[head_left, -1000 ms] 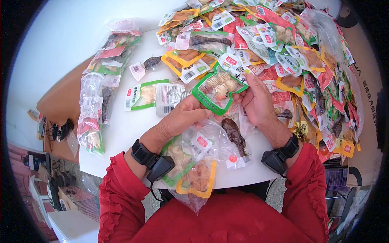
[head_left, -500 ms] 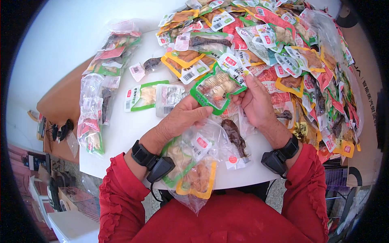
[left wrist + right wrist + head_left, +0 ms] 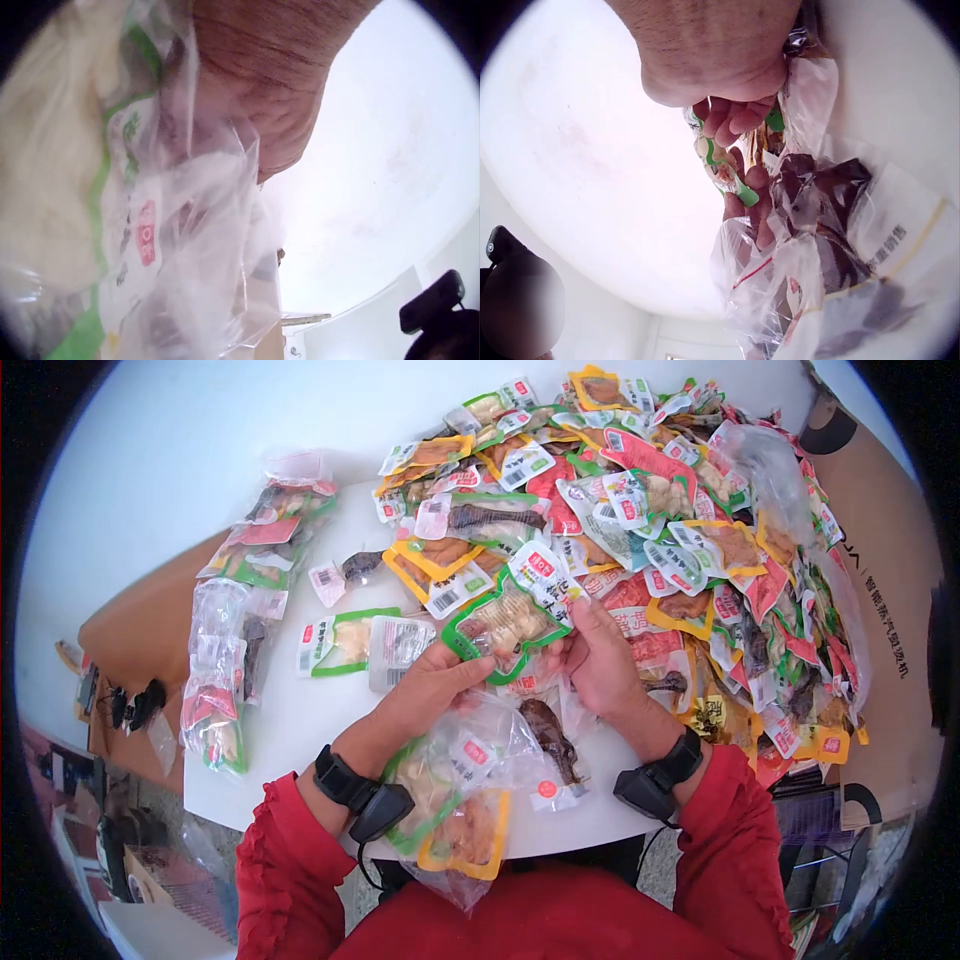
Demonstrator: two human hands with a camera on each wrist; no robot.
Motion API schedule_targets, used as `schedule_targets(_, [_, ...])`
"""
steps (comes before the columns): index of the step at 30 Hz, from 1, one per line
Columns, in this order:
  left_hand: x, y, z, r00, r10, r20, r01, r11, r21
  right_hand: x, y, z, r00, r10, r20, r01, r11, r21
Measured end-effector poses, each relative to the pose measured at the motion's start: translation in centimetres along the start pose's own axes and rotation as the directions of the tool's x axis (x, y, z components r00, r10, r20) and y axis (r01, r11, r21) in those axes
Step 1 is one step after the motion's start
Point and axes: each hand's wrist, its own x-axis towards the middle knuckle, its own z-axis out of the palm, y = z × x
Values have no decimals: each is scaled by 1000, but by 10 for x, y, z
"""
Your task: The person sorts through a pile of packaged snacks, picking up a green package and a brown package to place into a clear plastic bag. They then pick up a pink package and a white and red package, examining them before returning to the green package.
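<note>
Both hands hold a green-edged vacuum snack packet (image 3: 518, 610) with pale pieces inside and a white printed top. The left hand (image 3: 432, 688) pinches its lower left edge, thumb on the front. At its right side, the right hand (image 3: 604, 665) grips the edge; in the right wrist view its curled fingers (image 3: 739, 124) show behind the packet. Below the hands lies a clear plastic bag (image 3: 510, 735) with a green-edged packet (image 3: 420, 785) and a yellow-edged packet (image 3: 465, 835) in it. A dark drumstick packet (image 3: 550, 745) lies to the right of the bag.
A large heap of mixed snack packets (image 3: 640, 500) covers the table's back and right. Filled clear bags (image 3: 215, 660) line the left side of the white table (image 3: 290, 730). Some single packets (image 3: 345, 643) lie between. A cardboard box (image 3: 890, 640) stands at right.
The head view has tilted, so the whole scene sits lower and slightly left. Both hands keep hold of the green-edged packet, its angle a little changed.
</note>
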Motion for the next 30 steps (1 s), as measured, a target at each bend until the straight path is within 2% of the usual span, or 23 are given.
schedule_targets(3, [6,-9,-10,996,9,92,-12,999,34,-1,-2,-3,999,12,38,-10,998,-64])
schedule_targets(7, [5,-8,-13,993,1,121,-4,1000,24,-2,-4,-5,994,51,98,-45,997,-59])
schedule_targets(9, [2,-3,-11,996,-32,79,41,993,-108,-2,-4,-4,992,78,104,-73,996,-51])
schedule_targets(10, [1,-1,-7,996,-30,79,39,993,-108,-1,-3,-6,992,77,105,-72,996,-52])
schedule_targets(12, [-1,1,0,999,14,-40,-22,980,-197,1,2,-9,988,46,148,-41,999,-35])
schedule_targets(13, [0,-1,-1,999,14,-40,-22,980,-197,2,1,-9,988,46,148,-41,999,-34])
schedule_targets(15, [3,-6,-5,994,107,-36,-109,992,-59,3,-1,-4,995,52,86,-55,998,25])
schedule_targets(16, [2,-6,-4,994,105,-37,-107,992,-59,3,-2,-3,995,54,85,-56,998,26])
schedule_targets(18, [3,-2,-2,945,322,58,-327,928,179,2,-2,-2,979,52,198,-75,991,108])
schedule_targets(19, [6,-3,-5,945,321,59,-326,928,178,2,-1,-2,979,53,197,-75,991,109])
schedule_targets(20, [10,-5,-10,881,443,166,-469,771,432,1,0,-2,975,60,212,-100,978,184])
schedule_targets(21, [12,-4,-12,801,517,303,-576,526,626,1,2,-1,971,66,228,-126,958,258])
schedule_targets(22, [11,-4,-11,802,516,302,-575,527,626,0,1,2,972,67,226,-127,958,259])
schedule_targets(24, [6,0,-5,819,483,310,-569,616,544,-2,0,7,988,52,147,-69,992,109])
schedule_targets(25, [4,2,-3,821,481,309,-567,619,544,-2,1,4,988,55,146,-71,991,111])
schedule_targets(27, [1,5,1,797,465,386,-585,435,684,2,4,-3,992,103,70,-112,985,135])
schedule_targets(28, [1,4,4,798,463,385,-584,437,684,2,4,-4,992,106,68,-114,984,136])
schedule_targets(29, [0,3,6,845,454,283,-533,669,518,1,3,-2,995,89,42,-94,986,134])
schedule_targets(30, [-1,1,7,891,412,189,-452,840,299,1,2,-1,997,72,16,-74,988,133])
